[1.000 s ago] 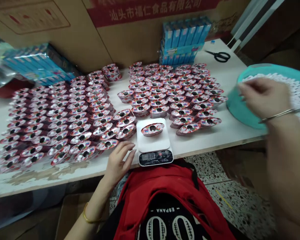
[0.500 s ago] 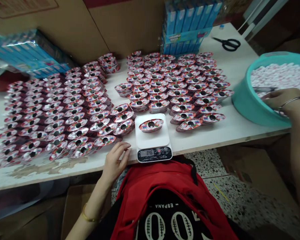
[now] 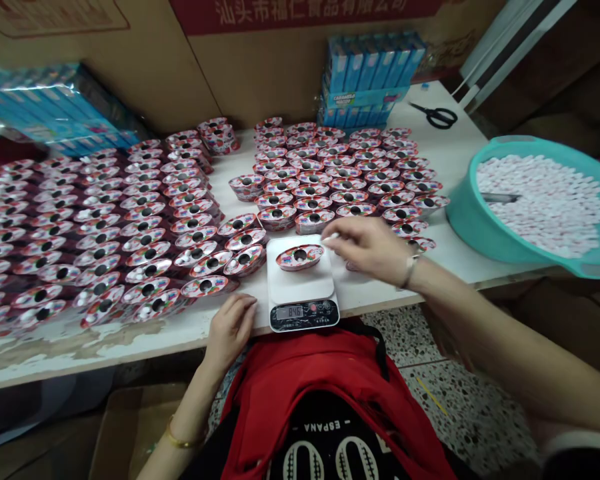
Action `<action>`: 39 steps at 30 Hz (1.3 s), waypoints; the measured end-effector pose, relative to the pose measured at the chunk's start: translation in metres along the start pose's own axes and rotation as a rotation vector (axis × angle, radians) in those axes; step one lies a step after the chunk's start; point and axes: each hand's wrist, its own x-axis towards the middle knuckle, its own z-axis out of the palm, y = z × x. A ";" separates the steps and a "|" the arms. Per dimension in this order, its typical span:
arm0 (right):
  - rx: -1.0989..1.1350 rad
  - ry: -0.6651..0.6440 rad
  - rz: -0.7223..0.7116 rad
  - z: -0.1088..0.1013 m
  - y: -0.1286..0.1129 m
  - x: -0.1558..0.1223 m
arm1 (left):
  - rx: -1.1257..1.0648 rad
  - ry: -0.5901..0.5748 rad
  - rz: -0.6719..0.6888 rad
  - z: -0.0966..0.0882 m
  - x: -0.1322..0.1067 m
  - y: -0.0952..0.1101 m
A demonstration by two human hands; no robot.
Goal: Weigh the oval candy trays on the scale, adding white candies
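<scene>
A white digital scale (image 3: pixel 300 290) stands at the table's front edge, its display lit. On its pan sits one oval red-and-white pack (image 3: pixel 286 261) with a dark round hole in the top and something white at the hole. Just right of that pack, my right hand (image 3: pixel 373 248) pinches a small white candy (image 3: pixel 333 237) between thumb and fingertips, slightly above the pan. My left hand (image 3: pixel 231 327) rests on the table edge left of the scale, holding nothing, its fingers loosely bent and the thumb apart.
Rows of similar oval packs (image 3: pixel 147 253) cover the left and middle of the table. A teal basin (image 3: pixel 505 233) of white candies, with a metal scoop (image 3: pixel 500 198), stands right. Black scissors (image 3: pixel 440 118) and wrapped blue boxes (image 3: pixel 363 80) lie behind, against cardboard (image 3: pixel 270 73).
My right hand has come out of the teal basin and moved left to the scale with a white candy. My left hand has stayed by the scale. The camera view has shifted slightly.
</scene>
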 end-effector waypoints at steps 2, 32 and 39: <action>-0.156 -0.101 -0.064 0.023 -0.007 0.012 | 0.002 0.017 -0.009 0.002 -0.005 -0.004; 0.546 -0.031 0.325 0.017 0.014 0.003 | 0.046 0.096 0.007 0.019 -0.013 -0.016; 0.238 -0.025 0.114 0.045 0.003 0.021 | 0.071 0.118 0.021 0.022 -0.015 -0.021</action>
